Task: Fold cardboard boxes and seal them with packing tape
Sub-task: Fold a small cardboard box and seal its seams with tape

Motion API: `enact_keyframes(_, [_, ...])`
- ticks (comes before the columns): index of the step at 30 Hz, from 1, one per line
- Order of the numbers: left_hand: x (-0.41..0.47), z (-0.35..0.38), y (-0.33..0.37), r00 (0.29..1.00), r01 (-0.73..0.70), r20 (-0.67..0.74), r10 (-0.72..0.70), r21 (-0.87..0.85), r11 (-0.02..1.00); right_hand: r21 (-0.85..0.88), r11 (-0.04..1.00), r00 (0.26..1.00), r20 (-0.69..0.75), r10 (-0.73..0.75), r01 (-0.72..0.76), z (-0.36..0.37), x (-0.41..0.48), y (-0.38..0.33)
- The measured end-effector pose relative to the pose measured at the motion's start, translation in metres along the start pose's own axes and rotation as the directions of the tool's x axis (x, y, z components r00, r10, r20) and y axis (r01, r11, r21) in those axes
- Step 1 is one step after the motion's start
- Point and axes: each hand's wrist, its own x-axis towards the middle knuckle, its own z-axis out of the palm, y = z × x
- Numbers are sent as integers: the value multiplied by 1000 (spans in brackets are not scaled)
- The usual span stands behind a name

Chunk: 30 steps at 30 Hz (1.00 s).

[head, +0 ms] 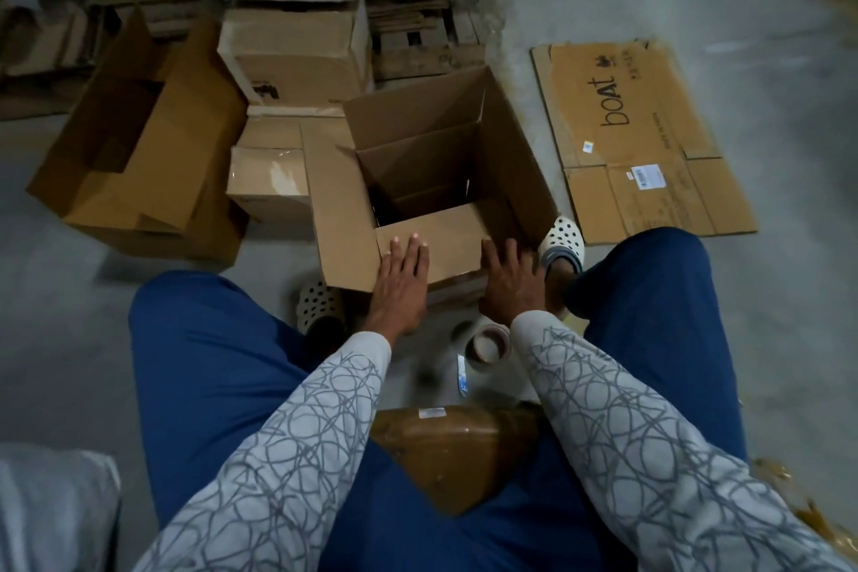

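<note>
- Open cardboard box (420,153) stands on the concrete floor (69,302) between the person's white perforated clogs (562,237), mouth facing up.
- The box sits skewed to the person, one corner pointing away and to the right. Its footprint looks near square, so the long axis cannot be told.
- Flaps: the left one (339,204) is splayed outward, while the far and right ones stand up.
- Left hand (401,274) lies flat on the near flap (448,242), fingers straight and pressed together.
- Right hand (513,279) rests at the near right corner of the box, fingers straight and slightly spread, pinching nothing.
- Roll of brown packing tape (488,346) lies tilted on the floor just beside the right wrist, between the knees.
- Flattened carton (673,209) lies on the floor right of the box, printed "boAt", with the lettering running away from the person. It carries a white barcode label (644,177) whose text is too small to read.
- Small taped box (269,181) touches the left flap.
</note>
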Motion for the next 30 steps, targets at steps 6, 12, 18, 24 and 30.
enact_keyframes(6, [8, -35, 3, 980, 43, -157, -124, -439, 897, 229, 973, 990, -138, 32, 0, 5, -13, -13])
enact_keyframes(12, [57, -111, -4, 872, 149, -370, -320, -422, 894, 255, 964, 983, -183, -31, 78, -2, -10, -23])
enact_keyframes(18, [123, -170, -32, 860, 189, -371, -349, -403, 895, 321, 944, 987, -162, -18, 70, -3, 1, -19])
enact_keyframes(24, [125, -148, -53, 900, 133, -382, -209, -217, 967, 372, 924, 996, -14, -83, 82, -5, 8, -16])
enact_keyframes(30, [76, -80, -54, 993, 63, -99, -60, 36, 997, 423, 900, 994, -82, -72, 100, -17, 16, -2])
